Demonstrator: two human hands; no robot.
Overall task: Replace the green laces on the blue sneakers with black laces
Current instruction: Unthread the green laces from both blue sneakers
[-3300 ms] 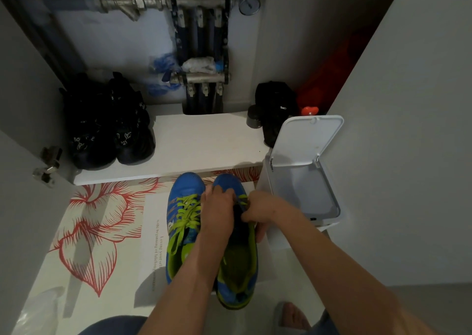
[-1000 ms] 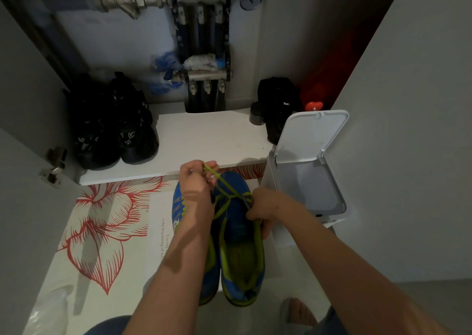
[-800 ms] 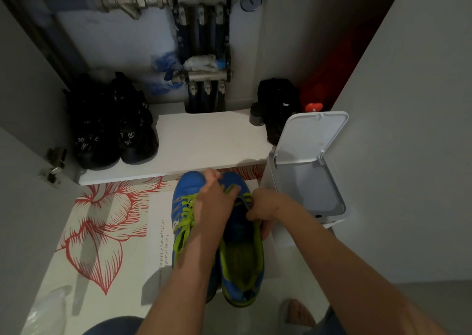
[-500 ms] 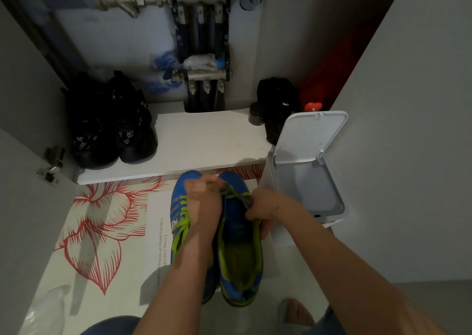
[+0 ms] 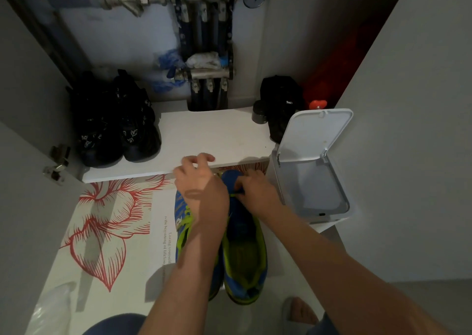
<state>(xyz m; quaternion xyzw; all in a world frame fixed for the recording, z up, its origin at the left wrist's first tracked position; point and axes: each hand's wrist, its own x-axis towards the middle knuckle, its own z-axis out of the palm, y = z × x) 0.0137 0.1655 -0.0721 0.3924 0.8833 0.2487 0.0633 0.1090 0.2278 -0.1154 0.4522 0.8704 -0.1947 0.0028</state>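
– Since the green lace (image 5: pixel 186 223) is soft cord of almost no weight, how would it handle?
– Limp, most likely. It should slide through the eyelets when drawn along its own run and snag if tugged sideways, so it is best taken close to an eyelet. The right sneaker (image 5: pixel 245 248) looks light too, with a firm sole and a yielding upper, so it wants steadying.
– Is it steadied?
– The right hand (image 5: pixel 256 195) has its fingers curled on the front of that shoe, by the lowest eyelets. The left hand (image 5: pixel 201 189) is raised over the toes with its fingers bent; whether a strand is between them cannot be told.
– Where do the shoes lie?
– Side by side on the flowered mat (image 5: pixel 102 220), with the left sneaker (image 5: pixel 181 217) half under the forearm and the open white bin (image 5: pixel 311 181) just beside the right one. Both long axes run away from the person, toes toward the shelf (image 5: pixel 209 135) and heels nearest the person
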